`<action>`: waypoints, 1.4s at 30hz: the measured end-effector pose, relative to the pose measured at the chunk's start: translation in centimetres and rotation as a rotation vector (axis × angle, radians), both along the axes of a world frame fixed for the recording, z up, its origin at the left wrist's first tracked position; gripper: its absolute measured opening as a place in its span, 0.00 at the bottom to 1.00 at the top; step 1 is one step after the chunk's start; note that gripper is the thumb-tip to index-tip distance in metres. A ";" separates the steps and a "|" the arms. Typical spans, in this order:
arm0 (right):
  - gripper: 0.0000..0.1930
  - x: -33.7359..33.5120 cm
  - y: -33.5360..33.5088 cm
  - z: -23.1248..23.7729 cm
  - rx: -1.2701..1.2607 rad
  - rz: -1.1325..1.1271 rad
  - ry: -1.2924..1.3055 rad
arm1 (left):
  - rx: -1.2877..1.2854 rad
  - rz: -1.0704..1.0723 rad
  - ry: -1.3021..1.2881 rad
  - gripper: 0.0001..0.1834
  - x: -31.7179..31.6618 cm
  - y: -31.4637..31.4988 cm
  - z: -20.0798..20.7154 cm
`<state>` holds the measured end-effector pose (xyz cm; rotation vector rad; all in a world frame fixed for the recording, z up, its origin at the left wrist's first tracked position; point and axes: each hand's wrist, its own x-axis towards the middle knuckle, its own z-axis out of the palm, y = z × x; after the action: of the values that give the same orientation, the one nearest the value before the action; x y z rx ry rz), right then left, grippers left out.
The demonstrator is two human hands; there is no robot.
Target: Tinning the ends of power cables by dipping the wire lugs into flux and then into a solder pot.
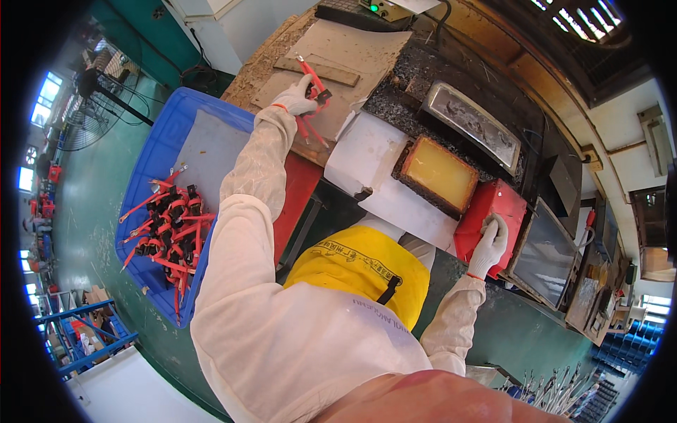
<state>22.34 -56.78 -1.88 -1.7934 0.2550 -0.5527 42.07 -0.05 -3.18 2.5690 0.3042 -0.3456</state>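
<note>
Green floor (92,204) of a workshop spreads across the left of the head view, with a standing fan (88,106) at upper left and a blue rack (84,335) at lower left. Across the upper centre runs a bench (257,63), bearing a brown board (370,46) and, on it, a wooden strip (317,71). Gloved in white, the left hand (295,101), upper centre, is closed around a looped red cable (307,69) with black fittings; one metal-tipped end points toward the top of the frame, and loose ends hang below the fingers. At centre left, a blue bin (128,204) contains a heap of similar cables (173,229). Right of centre, the right hand (492,243), also gloved, touches the near side of a red box (508,204) with bent fingers; whether it grips anything cannot be told. Just beside the box, up and to the left, lies a dark-rimmed tray (416,190) of yellowish material; a metal pan (469,125) sits above it. White sheet (374,151) extends left of the tray, and a yellow apron (352,264) occupies the centre of the frame.
</note>
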 end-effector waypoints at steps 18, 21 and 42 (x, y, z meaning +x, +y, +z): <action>0.11 0.1 0.3 0.0 -0.067 -0.027 -0.007 | 0.725 -0.153 -0.666 0.25 -2.7 -7.7 -5.9; 0.11 0.1 0.1 -0.3 -0.072 -0.030 -0.007 | 0.642 -0.284 -0.635 0.19 -1.8 -9.4 -5.8; 0.11 -0.1 0.6 0.4 -0.110 -0.018 -0.021 | 0.403 0.134 -0.316 0.20 1.7 -3.8 0.3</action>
<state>22.26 -56.17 -1.45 -1.8923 0.2301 -0.6085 43.80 -3.86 -2.91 2.9177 0.4637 0.1920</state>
